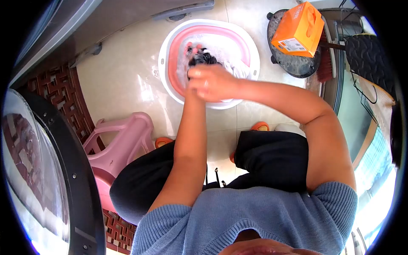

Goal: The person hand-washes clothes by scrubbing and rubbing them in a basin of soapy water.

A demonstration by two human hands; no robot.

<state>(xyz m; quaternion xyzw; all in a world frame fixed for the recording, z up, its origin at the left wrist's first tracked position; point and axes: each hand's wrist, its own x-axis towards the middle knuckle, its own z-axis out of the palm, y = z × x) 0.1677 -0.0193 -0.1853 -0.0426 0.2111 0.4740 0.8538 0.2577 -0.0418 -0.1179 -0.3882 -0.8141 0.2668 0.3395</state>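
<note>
A white-rimmed pink washbasin (172, 70) stands on the floor in front of me, holding sudsy water. Black wet cloth (206, 58) bunches up in the foam, and white cloth (239, 70) lies at the basin's right side. Over the near part of the basin my two hands come together, blurred by motion. My right hand (216, 83) crosses over the left and is closed at the black cloth. My left hand (193, 78), partly hidden beneath it, appears closed on the same cloth. Small reddish shapes in the suds beyond are too unclear to name.
A pink plastic stool (121, 127) stands to my left, near a round transparent appliance door (36, 170). At the upper right, an orange carton (297, 32) sits on a dark round wheeled stand (289, 63). A red-bristled brush (326, 63) is beside it.
</note>
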